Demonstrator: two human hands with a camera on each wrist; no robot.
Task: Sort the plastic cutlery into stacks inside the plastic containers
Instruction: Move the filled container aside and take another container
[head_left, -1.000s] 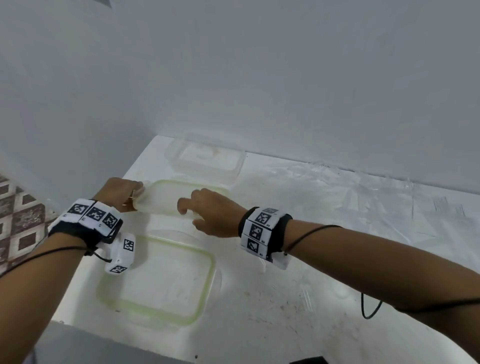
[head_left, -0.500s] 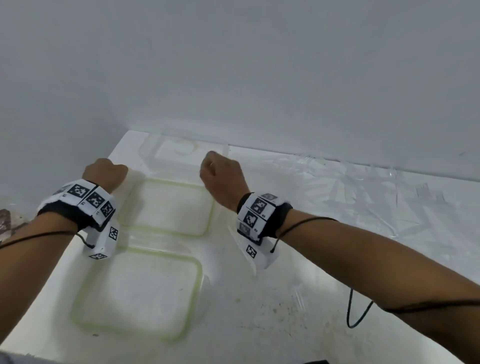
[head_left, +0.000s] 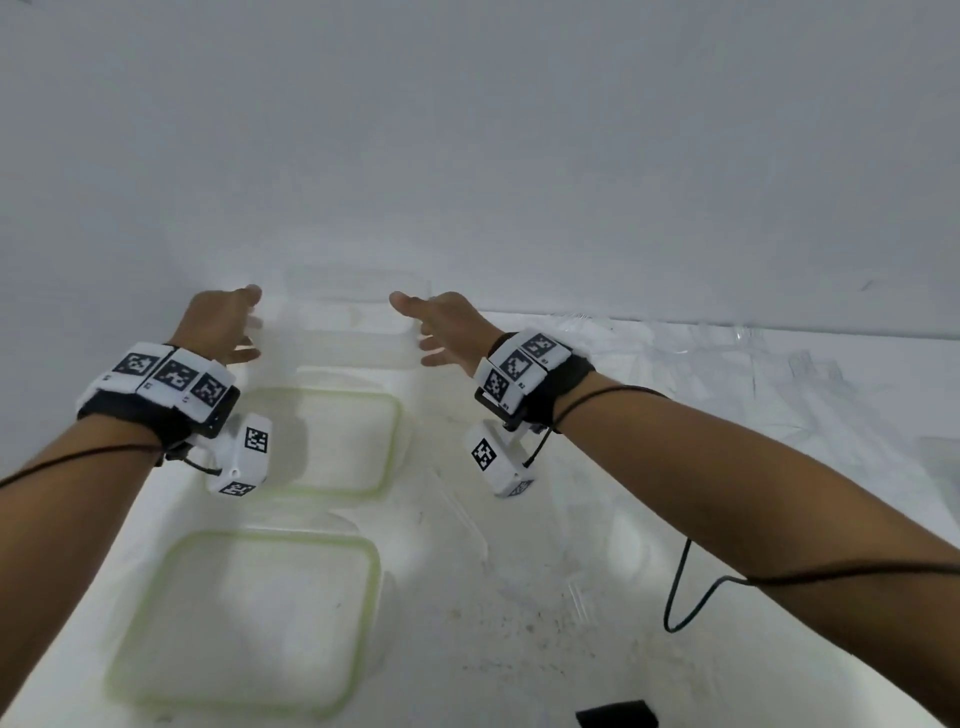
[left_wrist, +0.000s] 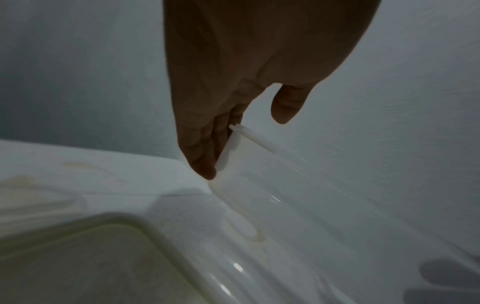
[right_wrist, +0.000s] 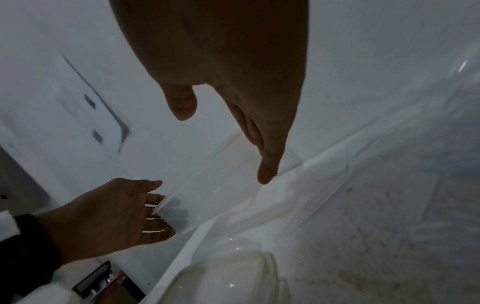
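Reaching to the far end of the white table (head_left: 519, 597), both hands flank a clear container (head_left: 358, 317) standing against the grey wall (head_left: 467, 130). Left hand (head_left: 221, 325) sits at the container's left side, fingers straight and spread; the left wrist view shows its fingertips (left_wrist: 205, 162) touching the container's left wall just under the rim, thumb held apart. Right hand (head_left: 447, 327) sits at the right side, fingers also straight, thumb sticking out toward the left; in the right wrist view its longest fingertip (right_wrist: 267, 172) points down at the container's right edge, contact hard to confirm. Neither hand curls round anything. Container itself is see-through and faint, upright, and I can't tell whether anything lies inside.

Nearer than it, two green-rimmed lids lie flat on the table in a line: far lid (head_left: 332, 441) just near of the container, near lid (head_left: 249, 618) closest to the camera at the left. Clear plastic cutlery (head_left: 753, 374) lies scattered along the far right of the table, well apart from the hands; single pieces too blurry to sort by type. Black cable (head_left: 680, 587) loops off the right forearm over the table. Wrist bands with black-and-white markers on both wrists. Dark object (head_left: 615, 714) at the near edge, unclear what.
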